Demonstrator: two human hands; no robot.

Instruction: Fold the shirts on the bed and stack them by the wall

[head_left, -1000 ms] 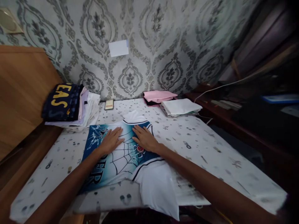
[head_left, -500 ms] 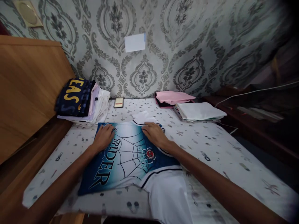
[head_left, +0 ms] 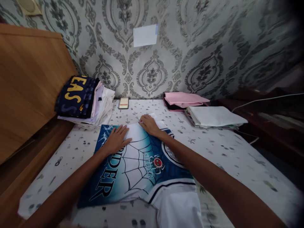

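A blue-and-white T-shirt (head_left: 136, 158) with a web print, SPIDER lettering and a red spider badge lies sideways on a patterned white sheet. My left hand (head_left: 117, 139) rests flat on its upper left part, fingers spread, covering some of the lettering. At the shirt's far edge, beside the white far sleeve (head_left: 161, 124), my right hand (head_left: 150, 126) has its fingers bent together on the fabric; the fingertips are partly hidden. The near white sleeve (head_left: 178, 205) hangs toward me at the bottom.
Folded clothes (head_left: 76, 98) are stacked at the back left beside a wooden panel (head_left: 30, 79). A small card-like box (head_left: 123, 103) lies near the wall. Pink folded cloth (head_left: 185, 98) and a white folded pile (head_left: 216, 115) sit at the back right.
My left hand has slid right across the shirt and its fingers have spread. My right hand has moved away from me to the far edge. The view has shifted slightly.
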